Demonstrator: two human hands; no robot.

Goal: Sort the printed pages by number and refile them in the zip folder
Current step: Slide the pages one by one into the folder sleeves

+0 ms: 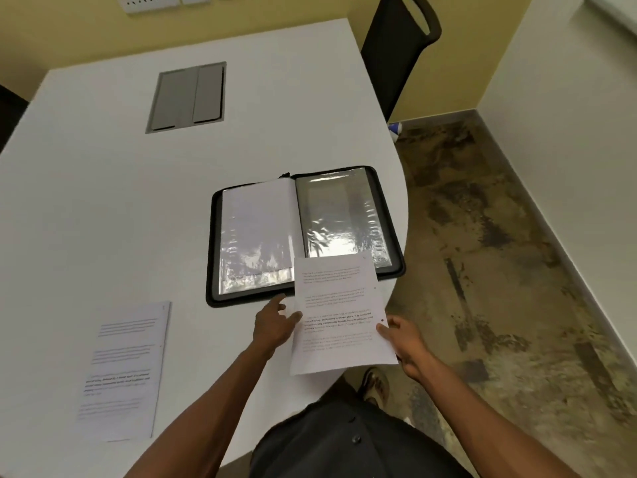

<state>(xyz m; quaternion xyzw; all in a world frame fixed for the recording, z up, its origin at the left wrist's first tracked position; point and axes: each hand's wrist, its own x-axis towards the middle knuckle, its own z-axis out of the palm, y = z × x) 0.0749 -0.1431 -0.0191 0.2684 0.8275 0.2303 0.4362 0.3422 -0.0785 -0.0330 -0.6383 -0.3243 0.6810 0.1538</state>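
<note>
Both hands pinch 1 printed page (336, 312), left hand (274, 324) and right hand (401, 341) at its side edges, just short of the open zip folder (303, 236). Another printed sheet (124, 370) lies on the bench (103, 201) well left of the left hand. The limp page could buckle or catch at a sleeve mouth.

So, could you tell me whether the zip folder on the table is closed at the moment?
No, the zip folder lies open flat on the table, showing its clear plastic sleeves on both sides.

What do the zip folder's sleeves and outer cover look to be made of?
Sleeves: likely clear glossy plastic film, going by the wrinkled glare. Zip folder cover: black and matte, probably fabric or soft synthetic; the view leaves that open.
</note>
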